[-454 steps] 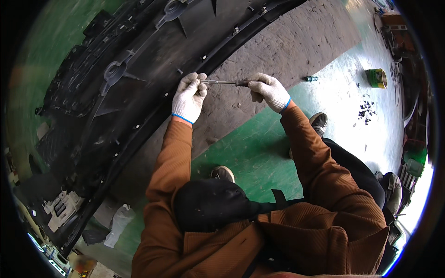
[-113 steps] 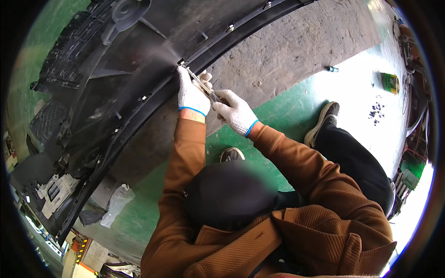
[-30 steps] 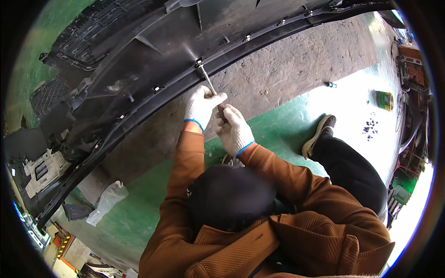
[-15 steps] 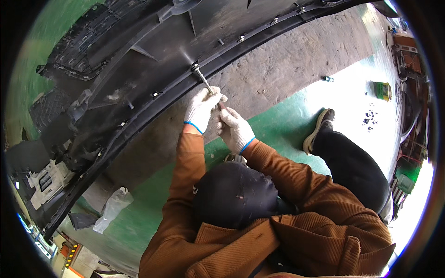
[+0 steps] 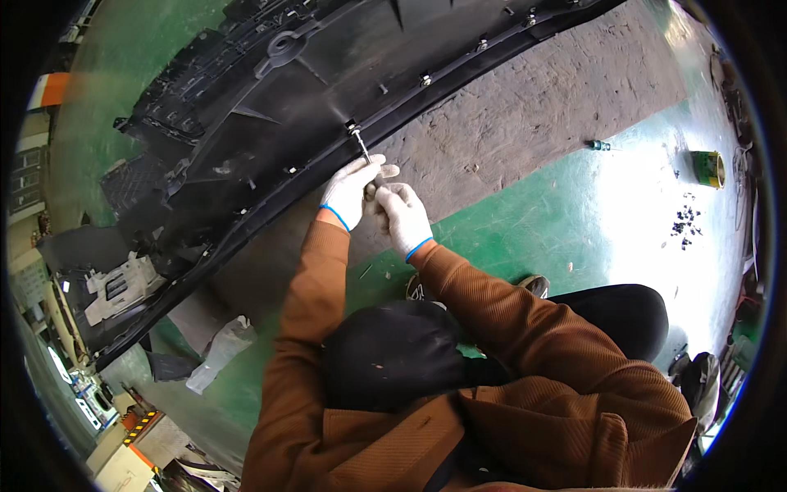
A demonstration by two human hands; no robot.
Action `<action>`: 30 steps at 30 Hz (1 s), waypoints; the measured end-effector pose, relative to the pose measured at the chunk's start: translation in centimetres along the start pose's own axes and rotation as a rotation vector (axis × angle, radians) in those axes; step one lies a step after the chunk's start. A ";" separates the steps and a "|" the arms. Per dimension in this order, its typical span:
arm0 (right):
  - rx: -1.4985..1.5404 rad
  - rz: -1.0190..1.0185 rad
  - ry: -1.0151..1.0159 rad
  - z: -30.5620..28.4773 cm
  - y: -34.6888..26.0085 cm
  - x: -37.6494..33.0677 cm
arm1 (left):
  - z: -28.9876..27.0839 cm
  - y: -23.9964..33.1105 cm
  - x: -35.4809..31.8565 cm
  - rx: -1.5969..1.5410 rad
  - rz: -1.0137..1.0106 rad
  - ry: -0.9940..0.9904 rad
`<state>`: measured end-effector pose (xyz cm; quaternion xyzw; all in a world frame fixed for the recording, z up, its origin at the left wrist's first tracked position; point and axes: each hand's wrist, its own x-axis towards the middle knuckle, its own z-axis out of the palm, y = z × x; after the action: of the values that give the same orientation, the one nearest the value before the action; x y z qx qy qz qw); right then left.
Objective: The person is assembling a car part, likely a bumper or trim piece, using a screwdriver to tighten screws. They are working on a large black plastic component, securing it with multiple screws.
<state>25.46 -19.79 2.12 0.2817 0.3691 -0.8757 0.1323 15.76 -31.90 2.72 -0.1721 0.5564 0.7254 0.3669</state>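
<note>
Steel shaft is pointing up-left to clip; nearer L hand is gripping it; R hand hold unclear.

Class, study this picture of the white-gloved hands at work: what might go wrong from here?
The slim silver metal tool might slip off the small pale fastener and scratch the large black plastic panel. The white-gloved left hand, on the tool near the panel's edge, could then get knocked. Small black pieces scattered on the green floor may get kicked away.
</note>
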 end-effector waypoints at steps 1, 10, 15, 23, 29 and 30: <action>0.347 0.179 -0.190 -1.2 -0.4 1.0 | -0.4 0.1 0.5 -0.030 -0.008 -0.033; -0.011 -0.097 0.298 -2.1 -0.7 0.0 | 4.2 2.6 2.7 0.897 -0.132 0.141; 0.525 0.209 0.094 -1.4 -0.2 -0.8 | 5.6 3.9 1.1 0.945 -0.201 0.253; -0.312 -0.238 0.347 0.2 1.6 0.2 | 5.9 4.3 1.8 1.125 -0.358 0.274; 0.317 0.167 0.111 -1.3 -0.4 -0.6 | 4.2 2.7 1.0 0.555 -0.270 0.133; 0.568 0.267 0.076 -1.2 -0.3 -0.2 | 3.5 2.7 1.2 0.425 -0.251 0.054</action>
<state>25.94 -18.72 1.74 0.3861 0.0740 -0.9074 0.1483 13.57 -28.54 4.85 -0.1781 0.6805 0.5360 0.4668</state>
